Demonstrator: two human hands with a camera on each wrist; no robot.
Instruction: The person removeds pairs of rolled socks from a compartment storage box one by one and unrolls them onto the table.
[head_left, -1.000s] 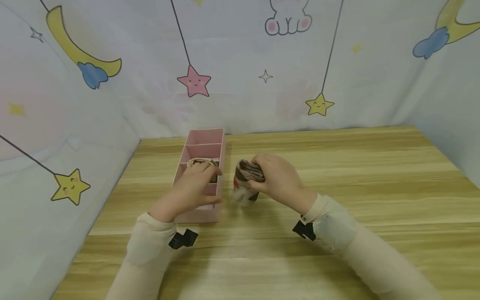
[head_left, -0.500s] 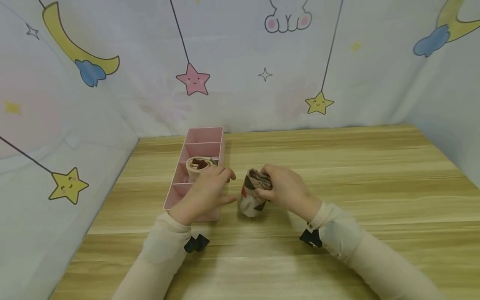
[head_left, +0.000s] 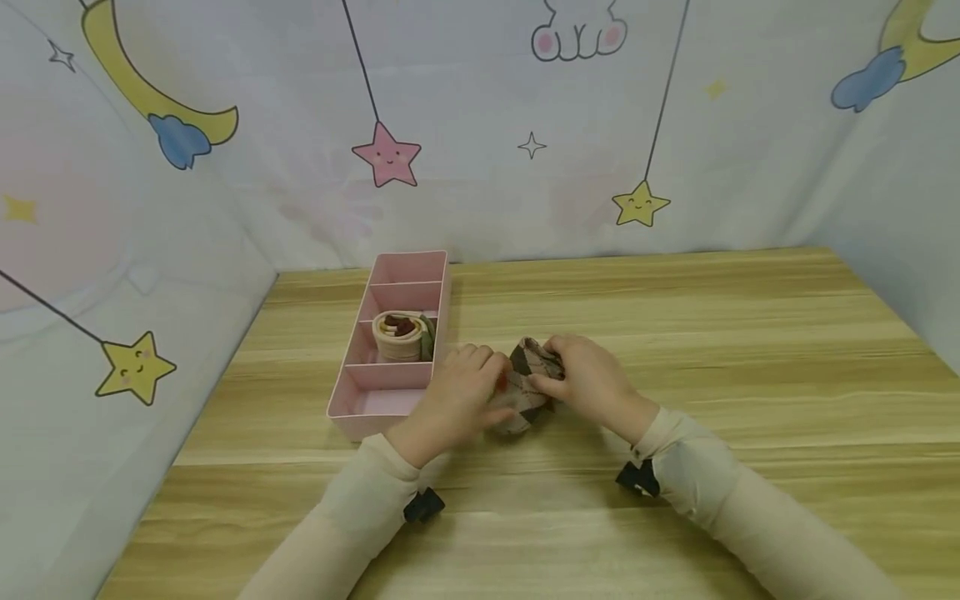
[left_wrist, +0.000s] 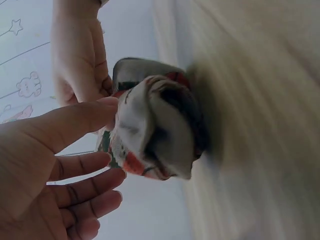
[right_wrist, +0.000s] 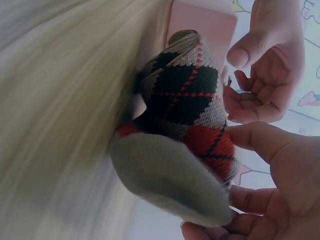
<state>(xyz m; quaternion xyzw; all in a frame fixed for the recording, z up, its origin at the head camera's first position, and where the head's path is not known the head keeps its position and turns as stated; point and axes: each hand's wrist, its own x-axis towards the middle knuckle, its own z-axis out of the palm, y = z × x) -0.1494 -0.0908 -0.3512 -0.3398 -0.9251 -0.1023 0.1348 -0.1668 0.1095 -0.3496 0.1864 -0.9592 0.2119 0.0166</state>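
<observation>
A rolled argyle sock point(head_left: 525, 387), beige with dark and red diamonds, leans on its side low over the table, right of the pink box. My right hand point(head_left: 596, 383) pinches its upper right end between thumb and fingers. From the left comes my left hand point(head_left: 456, 398), its fingers spread and fairly straight, fingertips right at the sock's side. In the left wrist view, the sock's point(left_wrist: 170, 130) open cuff-like folds face the camera. A plain grey-beige end of the sock point(right_wrist: 170, 180) shows in the right wrist view.
A pink divided box point(head_left: 352, 427) stands to the left on the wooden table point(head_left: 712, 350). One compartment holds a cream rolled cloth item point(head_left: 399, 340) with a green one point(head_left: 427, 337) beside it. A printed curtain point(head_left: 480, 200) rises behind the table.
My left hand has moved from over the box rightward to the sock, uncovering the rolled items. My right hand has shifted slightly right and down, tilting the sock from upright to leaning.
</observation>
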